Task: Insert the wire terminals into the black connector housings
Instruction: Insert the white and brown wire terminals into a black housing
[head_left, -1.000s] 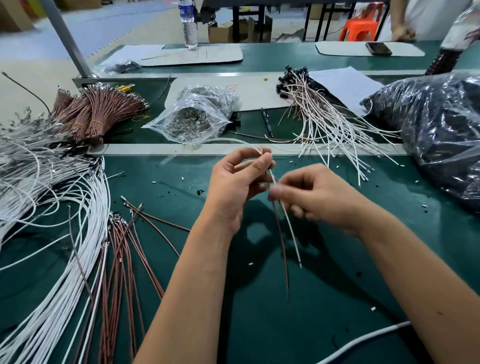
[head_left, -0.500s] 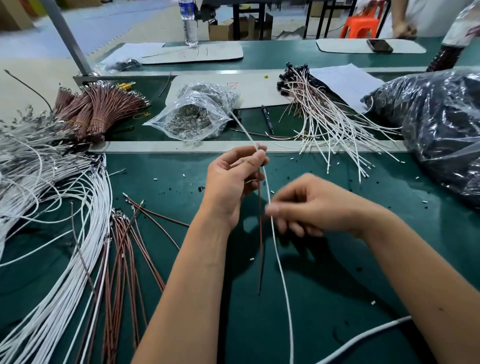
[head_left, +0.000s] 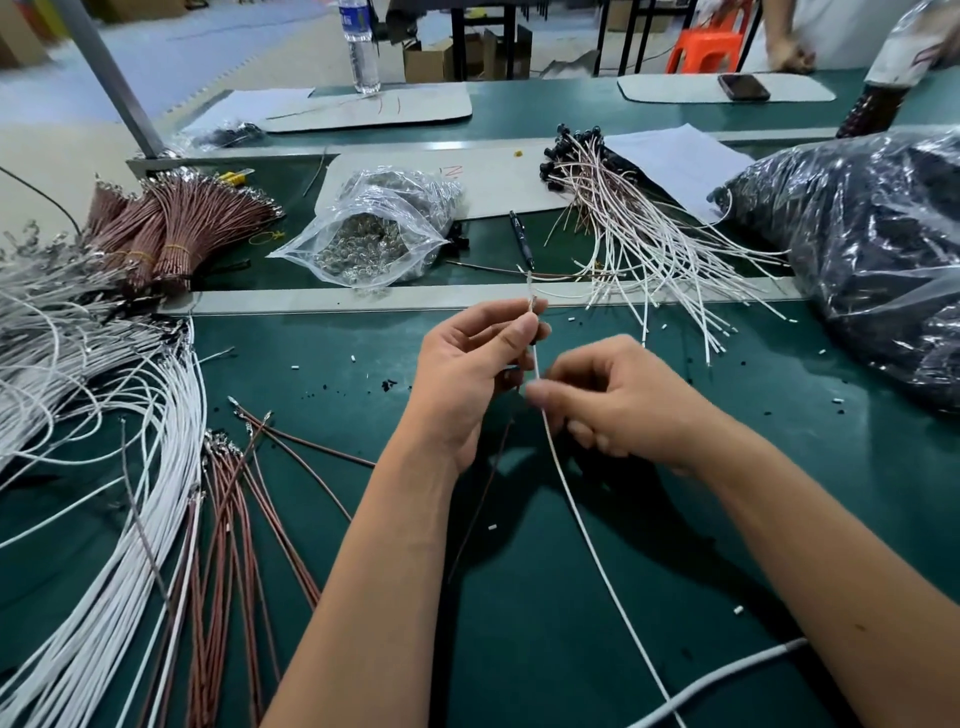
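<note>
The left hand (head_left: 467, 379) was raised over the green desk (head_left: 675, 571), its fingers (head_left: 524, 332) and thumb pinching the top of a white wire (head_left: 587, 540) just below its metal terminal (head_left: 531, 300), which stuck up above the fingertips. A brown wire (head_left: 483, 499) hung from the same hand and trailed down toward the desk. Whether a black housing sat in that grip could not be told; something dark showed just beside the fingers. The right hand (head_left: 623, 405) was near, slightly lower, its fingers curled and pinching the white wire a little way down its length. From there the wire ran down and toward the near edge of the desk.

At the left lay a large sheaf of white wires (head_left: 93, 467) with loose brown wires (head_left: 228, 545) beside it. Farther back sat tied brown bundles (head_left: 171, 228), a clear bag of terminals (head_left: 374, 234), a pen (head_left: 521, 239), and a heap of finished wires (head_left: 649, 228) with black housings (head_left: 563, 150) at their far ends. A big dark plastic bag (head_left: 857, 249) filled the right side.
</note>
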